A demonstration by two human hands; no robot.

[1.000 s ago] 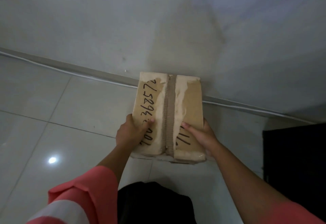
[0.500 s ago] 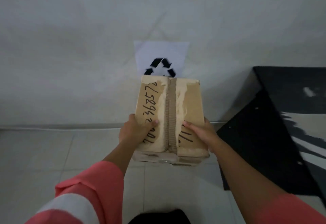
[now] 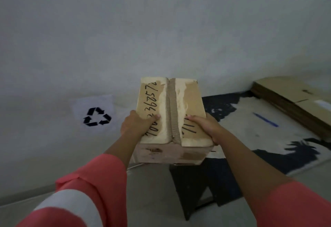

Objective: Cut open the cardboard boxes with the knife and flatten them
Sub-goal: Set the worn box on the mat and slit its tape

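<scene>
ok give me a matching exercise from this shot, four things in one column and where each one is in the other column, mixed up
Things
1. box
2. recycling sign
3. flat cardboard stack
4. blue tool

Places
a. on the wall, left of the box
b. lying on the black and white mat
c. gripped between the left hand and the right hand
d. at the far right of the view

Pairs: 1-c, 2-a, 3-d, 4-b
</scene>
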